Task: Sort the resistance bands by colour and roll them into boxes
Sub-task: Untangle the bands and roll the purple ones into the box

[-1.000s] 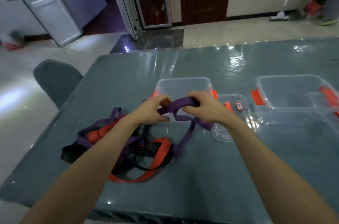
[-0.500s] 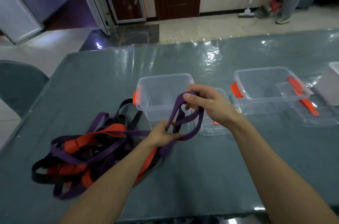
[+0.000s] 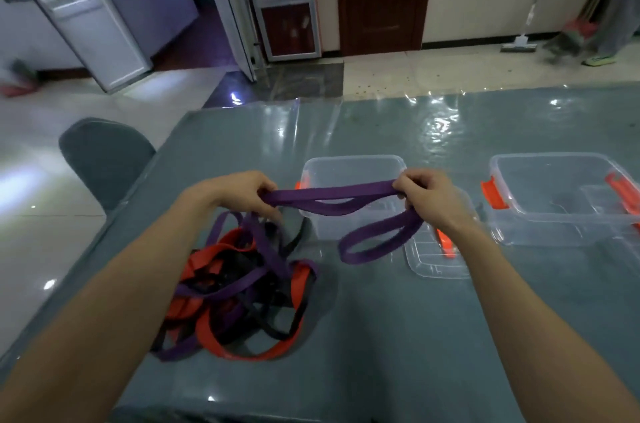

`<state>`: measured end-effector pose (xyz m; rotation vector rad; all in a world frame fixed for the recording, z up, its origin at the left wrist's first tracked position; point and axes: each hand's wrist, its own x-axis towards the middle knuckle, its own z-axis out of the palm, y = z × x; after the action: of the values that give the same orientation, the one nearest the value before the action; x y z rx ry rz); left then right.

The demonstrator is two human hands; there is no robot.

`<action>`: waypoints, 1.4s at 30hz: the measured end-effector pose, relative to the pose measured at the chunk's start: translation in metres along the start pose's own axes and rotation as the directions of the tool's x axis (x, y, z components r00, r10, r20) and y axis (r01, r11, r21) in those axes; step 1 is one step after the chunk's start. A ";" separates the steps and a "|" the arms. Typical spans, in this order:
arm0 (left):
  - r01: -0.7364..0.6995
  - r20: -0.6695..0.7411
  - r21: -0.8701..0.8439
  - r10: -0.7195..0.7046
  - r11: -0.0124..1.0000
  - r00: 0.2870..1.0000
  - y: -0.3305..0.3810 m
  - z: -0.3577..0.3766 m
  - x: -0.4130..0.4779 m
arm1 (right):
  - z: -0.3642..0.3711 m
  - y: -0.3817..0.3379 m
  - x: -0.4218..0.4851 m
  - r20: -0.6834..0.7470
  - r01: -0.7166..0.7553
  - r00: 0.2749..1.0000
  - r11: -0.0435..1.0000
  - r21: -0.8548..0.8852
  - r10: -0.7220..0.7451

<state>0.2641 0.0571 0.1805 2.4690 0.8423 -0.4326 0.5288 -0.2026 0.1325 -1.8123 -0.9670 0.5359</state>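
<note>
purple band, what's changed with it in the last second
The left hand and right hand, bunched together a second ago, have drawn apart. They have stretched the purple band between them in front of the clear box, and a loop now hangs below the right hand. Both hands kept their grip throughout. The tangled pile of bands and the clear box stayed put.
</note>
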 end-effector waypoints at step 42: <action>-0.038 -0.445 0.028 0.047 0.999 0.894 -0.112 0.128 0.005 | 0.136 -0.051 0.023 0.063 -0.257 0.950 0.647 0.718 0.307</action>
<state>0.1790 0.0669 0.0335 2.6398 0.9568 0.1584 0.4253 -0.0982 0.1218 -1.2294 -0.3170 0.9026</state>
